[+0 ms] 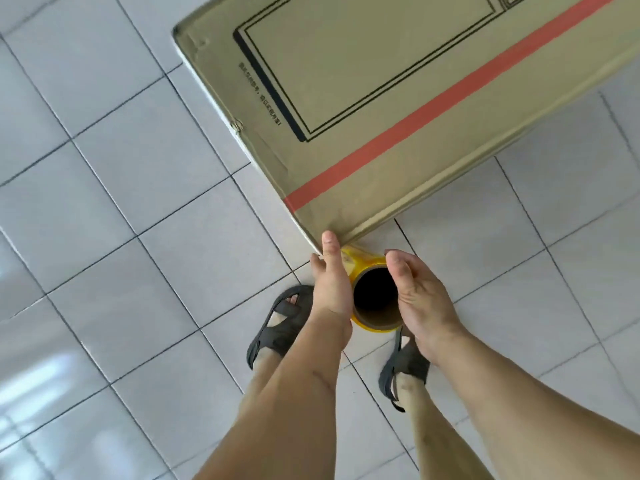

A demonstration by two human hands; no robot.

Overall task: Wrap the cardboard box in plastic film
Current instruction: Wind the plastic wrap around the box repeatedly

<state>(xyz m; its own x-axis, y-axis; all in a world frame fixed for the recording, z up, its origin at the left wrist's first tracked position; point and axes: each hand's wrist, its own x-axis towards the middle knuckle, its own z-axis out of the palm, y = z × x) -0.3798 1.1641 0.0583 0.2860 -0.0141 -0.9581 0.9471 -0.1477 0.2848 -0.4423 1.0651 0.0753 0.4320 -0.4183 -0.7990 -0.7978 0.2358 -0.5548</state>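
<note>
Tiled floor [104,202] is seen across the whole frame, pale and glossy; reflections are noted at lower left.

Cardboard box [381,98] is found in the upper right, large, sealed with a strip of red tape [433,109] and printed with a black double-lined rectangle. Its near corner is seen at frame centre. It is judged stiff, bulky and probably awkward for one person to turn; corners and edges are the firm places for anchoring film, the broad panels likely to flex.

Roll of plastic film [375,296] is held upright just below the box corner, yellow-tinted film on a cardboard core, the open core facing the camera. It is judged light and rigid at the core, with a slick, clingy outer layer; the core ends are the safer place to hold so that it can turn.

Left hand [332,282] is laid against the roll's left side, thumb extended up to the box corner; its fingers are hidden behind. Right hand [415,289] is cupped round the roll's right side, fingers curled on it.

Dark sandals [284,323] are seen beneath the hands.
</note>
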